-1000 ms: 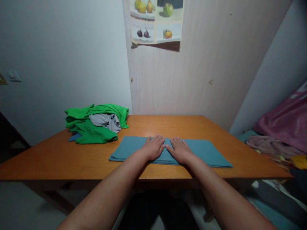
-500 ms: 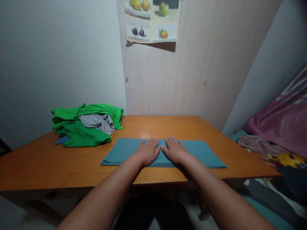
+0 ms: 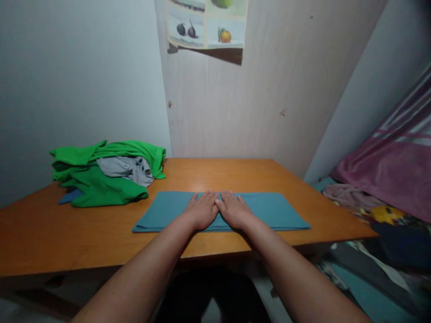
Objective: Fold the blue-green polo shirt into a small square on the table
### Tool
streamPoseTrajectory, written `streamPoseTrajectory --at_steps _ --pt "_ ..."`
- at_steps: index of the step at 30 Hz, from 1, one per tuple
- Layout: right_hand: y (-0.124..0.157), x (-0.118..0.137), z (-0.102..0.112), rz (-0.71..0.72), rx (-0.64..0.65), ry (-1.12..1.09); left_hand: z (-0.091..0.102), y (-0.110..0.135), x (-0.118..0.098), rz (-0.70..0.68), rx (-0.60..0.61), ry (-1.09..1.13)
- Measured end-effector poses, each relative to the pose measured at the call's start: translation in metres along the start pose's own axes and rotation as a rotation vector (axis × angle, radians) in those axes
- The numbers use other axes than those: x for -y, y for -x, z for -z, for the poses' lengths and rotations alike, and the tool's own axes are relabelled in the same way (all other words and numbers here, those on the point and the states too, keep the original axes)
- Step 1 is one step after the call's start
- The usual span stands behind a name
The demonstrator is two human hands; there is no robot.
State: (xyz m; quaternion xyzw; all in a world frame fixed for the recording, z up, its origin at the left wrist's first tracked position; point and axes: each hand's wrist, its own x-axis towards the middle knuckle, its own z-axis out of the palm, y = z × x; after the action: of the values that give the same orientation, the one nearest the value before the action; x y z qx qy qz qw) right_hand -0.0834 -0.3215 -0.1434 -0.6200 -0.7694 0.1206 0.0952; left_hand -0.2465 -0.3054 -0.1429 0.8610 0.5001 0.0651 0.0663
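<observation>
A folded teal cloth (image 3: 269, 208) lies flat near the front edge of an orange wooden table (image 3: 67, 233). My left hand (image 3: 202, 210) and my right hand (image 3: 233, 209) rest palm-down on the middle of the cloth, side by side, thumbs touching. Both hands are open with fingers stretched flat and hold nothing.
A heap of green clothes (image 3: 101, 179) with a grey garment (image 3: 124, 167) in it sits at the table's back left. A wood-panel wall with a fruit picture (image 3: 205, 27) stands behind. To the right lie a magenta blanket (image 3: 390, 170) and mixed fabrics.
My hands have slid closer together on the teal cloth until the thumbs touch. The view has shifted slightly to the right.
</observation>
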Motion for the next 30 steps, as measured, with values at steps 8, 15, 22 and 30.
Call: streamPoseTrajectory --at_steps 8,15,22,30 --pt "-0.001 -0.007 0.023 0.013 0.01 -0.085 0.004 0.0 0.001 -0.009 0.002 -0.034" --pt "0.019 -0.035 0.024 -0.169 -0.073 -0.011 0.0 -0.003 0.006 0.008 -0.008 -0.052" --pt "0.024 -0.058 0.029 -0.215 -0.117 -0.023 0.007 0.0 0.001 0.024 0.005 -0.041" --pt "0.028 -0.08 0.03 -0.3 -0.073 0.031 0.007 -0.002 0.003 0.026 0.011 -0.058"
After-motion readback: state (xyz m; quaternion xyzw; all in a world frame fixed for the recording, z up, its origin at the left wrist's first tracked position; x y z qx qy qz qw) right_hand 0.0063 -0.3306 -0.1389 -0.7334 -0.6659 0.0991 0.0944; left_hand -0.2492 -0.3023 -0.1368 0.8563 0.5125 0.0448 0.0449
